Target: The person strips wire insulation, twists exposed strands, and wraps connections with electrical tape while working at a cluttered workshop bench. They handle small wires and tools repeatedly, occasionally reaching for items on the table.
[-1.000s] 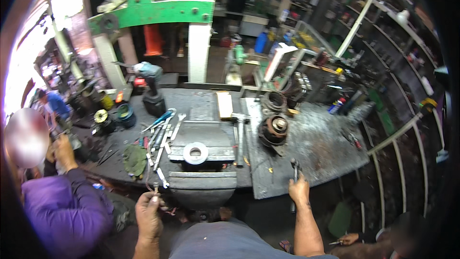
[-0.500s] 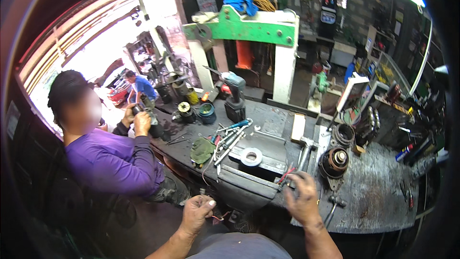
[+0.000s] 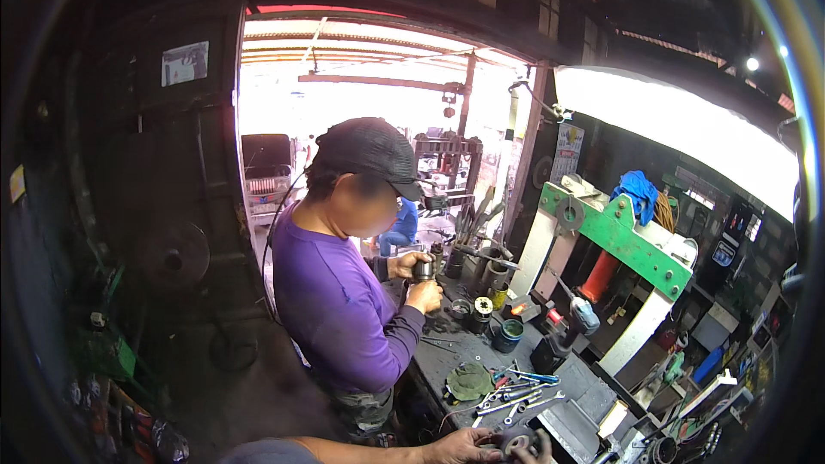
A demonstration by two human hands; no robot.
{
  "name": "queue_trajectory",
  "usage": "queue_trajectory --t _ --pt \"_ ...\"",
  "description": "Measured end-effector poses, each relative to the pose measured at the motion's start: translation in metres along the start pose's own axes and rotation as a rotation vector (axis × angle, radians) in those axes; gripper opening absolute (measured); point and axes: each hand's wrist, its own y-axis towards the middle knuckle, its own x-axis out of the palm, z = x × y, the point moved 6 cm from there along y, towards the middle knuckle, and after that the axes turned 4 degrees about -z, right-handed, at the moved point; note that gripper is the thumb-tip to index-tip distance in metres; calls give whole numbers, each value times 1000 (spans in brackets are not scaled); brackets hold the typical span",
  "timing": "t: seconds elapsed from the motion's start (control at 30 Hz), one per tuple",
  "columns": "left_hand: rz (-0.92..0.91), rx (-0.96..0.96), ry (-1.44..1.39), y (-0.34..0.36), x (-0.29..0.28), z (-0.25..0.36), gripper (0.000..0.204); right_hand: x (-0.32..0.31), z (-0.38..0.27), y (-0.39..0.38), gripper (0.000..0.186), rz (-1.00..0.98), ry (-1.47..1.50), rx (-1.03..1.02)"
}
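Observation:
Low in the view, a dark round part with a paler ring and a hole in its middle [image 3: 516, 443] sits between my hands. My left hand [image 3: 464, 447] reaches in from the lower edge, its fingers closed against the part's left side. On the other side my right hand [image 3: 541, 450] grips it, mostly cut off by the frame's edge. Just beyond, several wrenches and sockets [image 3: 520, 397] lie on the dark workbench [image 3: 434, 364], beside a crumpled green cloth [image 3: 469, 382].
A co-worker in a purple shirt [image 3: 344, 292] stands at the bench, holding a dark cylindrical part [image 3: 423, 270]. Cans and tubs [image 3: 508, 335], a cordless impact wrench [image 3: 581, 316] and a green-topped press frame [image 3: 614, 236] stand farther right.
My view has swung left and up, bringing the doorway and co-worker toward the middle. My hands, apart before, are now together at the round part.

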Motion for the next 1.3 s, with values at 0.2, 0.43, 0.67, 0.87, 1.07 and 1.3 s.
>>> queue_trajectory --t 0.2,0.43,0.67,0.87,1.07,1.3 --pt "-62 30 -69 -4 -1 -2 33 24 -19 -7 46 18 41 63" --pt "-136 202 630 -6 10 33 47 -7 4 1 80 -74 235 235" --pt "-179 267 754 -7 26 32 50 -22 12 -5 39 -11 294 280" --pt "-169 280 924 -11 34 33 46 -34 10 -15 35 -6 273 304" --pt "-99 240 1133 -19 37 33 36 -30 -11 -13 34 -11 11 172" --pt "-215 183 1146 -24 33 22 24 -26 -13 -9 17 -180 -19 209"
